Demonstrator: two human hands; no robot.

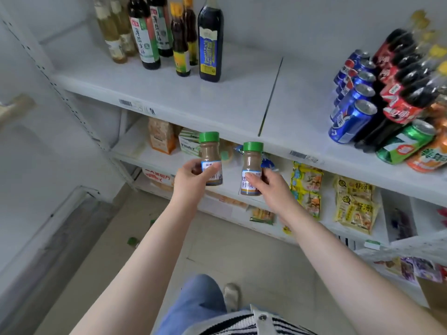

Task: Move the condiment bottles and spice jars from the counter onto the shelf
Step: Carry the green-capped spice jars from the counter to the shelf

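Now, from the head camera, both arms reach forward toward the white shelf (193,102), and each hand carries a spice jar. The left hand (191,177) has its thumb and fingers curled round the lower half of the left spice jar (210,158), clamped over the white label, and the green cap stands straight up. Just to its 3 o'clock, near but apart, the right hand (268,186) pinches the right spice jar (252,168) low on its label, thumb across the front and fingers wrapped behind; that jar is upright too, green cap on top, brown powder showing through the glass. Both jars hang in the air in front of the shelf's front edge, below the top board's surface.

Up at 11 o'clock on that board stands a cluster of condiment bottles (150,35): pale ones at the far left, dark ones with green and red labels, amber ones with yellow caps, and a tall dark bottle with a blue label (210,44) at the cluster's right end. Out at 2 o'clock, blue cans (353,97) and dark soda bottles (406,76) stand packed together. Lower boards at 4 o'clock hold yellow snack packets (354,206).
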